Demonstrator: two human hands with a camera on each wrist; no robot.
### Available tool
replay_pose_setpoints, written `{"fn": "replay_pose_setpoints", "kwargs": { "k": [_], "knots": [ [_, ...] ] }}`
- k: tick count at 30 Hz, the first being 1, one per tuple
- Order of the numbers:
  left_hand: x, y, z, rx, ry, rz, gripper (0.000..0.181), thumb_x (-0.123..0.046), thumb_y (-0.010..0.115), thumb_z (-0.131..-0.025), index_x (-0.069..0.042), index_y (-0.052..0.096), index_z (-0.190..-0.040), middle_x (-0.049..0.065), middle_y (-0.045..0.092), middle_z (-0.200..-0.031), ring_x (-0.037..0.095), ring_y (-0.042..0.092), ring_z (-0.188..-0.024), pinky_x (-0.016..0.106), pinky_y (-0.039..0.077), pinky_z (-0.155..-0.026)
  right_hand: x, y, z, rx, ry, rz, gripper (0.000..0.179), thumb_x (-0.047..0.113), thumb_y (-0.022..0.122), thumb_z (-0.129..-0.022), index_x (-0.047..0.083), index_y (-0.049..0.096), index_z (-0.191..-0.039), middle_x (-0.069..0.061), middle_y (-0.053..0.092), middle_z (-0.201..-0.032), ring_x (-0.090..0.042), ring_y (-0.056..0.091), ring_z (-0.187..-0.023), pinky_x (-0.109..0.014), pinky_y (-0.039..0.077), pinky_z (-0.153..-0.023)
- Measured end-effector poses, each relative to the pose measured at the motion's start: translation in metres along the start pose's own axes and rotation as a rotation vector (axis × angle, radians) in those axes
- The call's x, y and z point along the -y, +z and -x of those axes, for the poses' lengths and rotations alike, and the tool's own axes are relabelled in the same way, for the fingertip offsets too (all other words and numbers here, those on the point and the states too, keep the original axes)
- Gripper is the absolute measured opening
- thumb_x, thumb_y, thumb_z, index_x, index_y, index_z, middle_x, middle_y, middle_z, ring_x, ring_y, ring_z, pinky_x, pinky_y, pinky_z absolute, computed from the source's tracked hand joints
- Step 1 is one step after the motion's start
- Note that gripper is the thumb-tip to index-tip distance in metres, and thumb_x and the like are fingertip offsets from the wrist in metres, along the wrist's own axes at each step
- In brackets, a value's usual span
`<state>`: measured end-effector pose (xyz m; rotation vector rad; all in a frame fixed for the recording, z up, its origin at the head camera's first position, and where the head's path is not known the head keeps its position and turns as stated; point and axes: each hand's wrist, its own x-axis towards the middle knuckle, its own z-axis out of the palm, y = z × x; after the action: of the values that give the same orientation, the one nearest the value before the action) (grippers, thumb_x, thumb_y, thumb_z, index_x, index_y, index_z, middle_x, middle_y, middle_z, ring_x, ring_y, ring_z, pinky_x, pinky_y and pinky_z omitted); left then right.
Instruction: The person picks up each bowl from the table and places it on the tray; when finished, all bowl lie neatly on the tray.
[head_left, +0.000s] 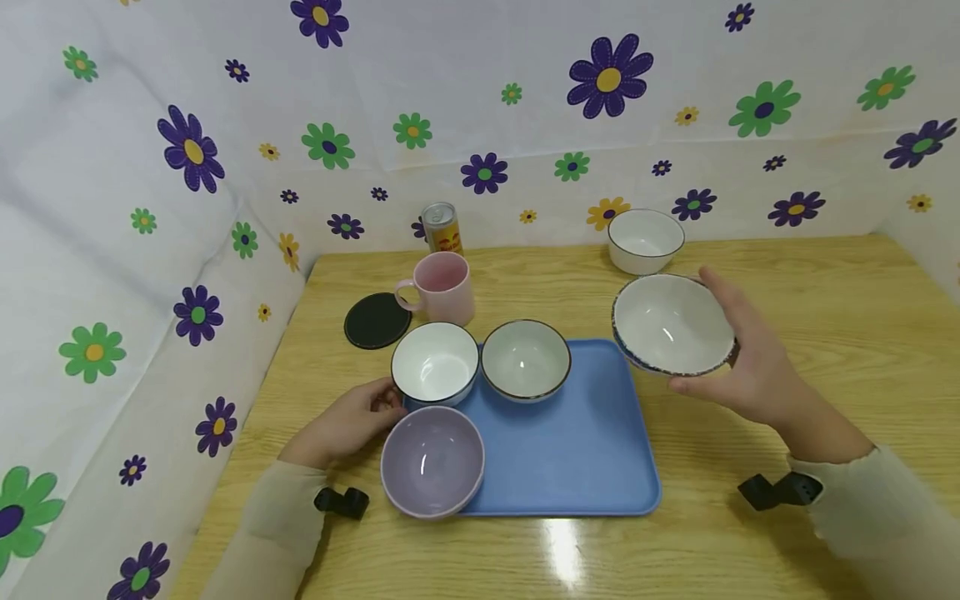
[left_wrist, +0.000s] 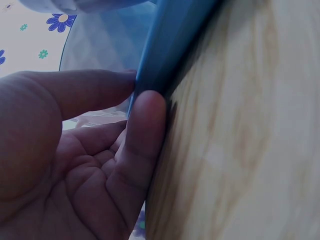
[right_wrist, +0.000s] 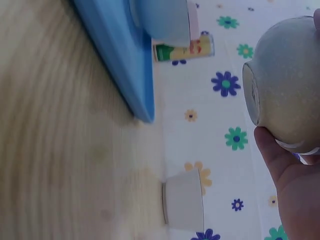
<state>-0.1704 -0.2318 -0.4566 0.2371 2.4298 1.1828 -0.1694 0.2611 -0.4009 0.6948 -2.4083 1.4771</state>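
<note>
My right hand [head_left: 757, 367] grips a white bowl with a dark speckled rim [head_left: 672, 325], held up off the table beyond the tray's right edge. In the right wrist view the bowl's foot and outer wall [right_wrist: 295, 85] show, with a finger against its underside. At the left edge of the blue tray [head_left: 562, 467], my left hand [head_left: 352, 423] pinches the rim, seen close in the left wrist view [left_wrist: 160, 55]. Beside that hand on the tray stand a white bowl [head_left: 435, 362] and a lilac bowl [head_left: 432, 462]. A dark-rimmed grey-white bowl [head_left: 526, 360] sits to their right.
Behind the tray are a pink mug [head_left: 444, 292], a drink can [head_left: 441, 227] and a black round coaster [head_left: 377, 321]. Another white bowl [head_left: 645, 242] stands at the back right, near the flowered cloth [head_left: 420, 83].
</note>
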Motion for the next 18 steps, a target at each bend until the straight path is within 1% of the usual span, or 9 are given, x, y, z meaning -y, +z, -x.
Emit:
{"fn": "replay_pose_setpoints", "kwargs": {
  "k": [4,7,9,11,14,18],
  "knots": [
    [0.000,0.000,0.000,-0.003,0.002,-0.008,0.017,-0.018,0.063,-0.099,-0.007,0.060,-0.111,0.006,0.059,-0.089,0.020,0.057,-0.080,0.031,0.049,-0.072,0.007,0.010,0.009,0.061,-0.058,-0.036,0.136,-0.018,0.089,-0.047,0.011,0.020,-0.161,-0.007,0.032,-0.155,-0.012,0.042,-0.126,-0.010,0.045,-0.091],
    [0.000,0.000,0.000,-0.002,0.000,-0.017,0.016,-0.018,0.063,-0.099,-0.007,0.060,-0.110,0.006,0.059,-0.089,0.020,0.056,-0.080,0.031,0.049,-0.071,0.010,0.017,0.016,0.127,-0.096,-0.052,0.140,-0.013,0.093,-0.045,0.008,0.017,-0.161,-0.009,0.031,-0.155,-0.013,0.042,-0.128,-0.012,0.044,-0.093],
    [0.000,0.000,0.000,-0.002,-0.002,-0.020,0.016,-0.018,0.063,-0.099,-0.007,0.060,-0.110,0.006,0.059,-0.088,0.020,0.056,-0.079,0.031,0.049,-0.071,0.011,0.023,0.020,0.178,-0.110,-0.064,0.142,-0.009,0.096,-0.046,0.007,0.015,-0.161,-0.012,0.030,-0.155,-0.014,0.040,-0.131,-0.013,0.043,-0.096],
    [-0.001,0.000,0.001,-0.001,-0.003,-0.023,0.016,-0.018,0.063,-0.099,-0.007,0.060,-0.110,0.006,0.059,-0.088,0.020,0.056,-0.079,0.031,0.049,-0.070,0.012,0.029,0.024,0.224,-0.106,-0.072,0.142,-0.004,0.098,-0.048,0.007,0.013,-0.161,-0.014,0.029,-0.155,-0.012,0.039,-0.131,-0.014,0.042,-0.097],
    [-0.002,0.000,0.001,-0.001,-0.002,-0.018,0.016,-0.018,0.063,-0.099,-0.007,0.060,-0.111,0.006,0.058,-0.089,0.020,0.056,-0.079,0.031,0.048,-0.070,0.016,0.039,0.029,0.283,-0.080,-0.095,0.141,0.003,0.099,-0.050,0.008,0.012,-0.162,-0.015,0.028,-0.155,-0.011,0.039,-0.132,-0.016,0.043,-0.098],
    [-0.003,0.000,0.001,0.003,0.008,-0.008,0.019,-0.018,0.062,-0.099,-0.006,0.059,-0.114,0.007,0.059,-0.090,0.019,0.056,-0.081,0.030,0.048,-0.071,0.021,0.052,0.035,0.324,-0.059,-0.096,0.139,0.012,0.101,-0.053,0.008,0.013,-0.161,-0.014,0.027,-0.155,-0.012,0.039,-0.133,-0.021,0.046,-0.097]
  ]
}}
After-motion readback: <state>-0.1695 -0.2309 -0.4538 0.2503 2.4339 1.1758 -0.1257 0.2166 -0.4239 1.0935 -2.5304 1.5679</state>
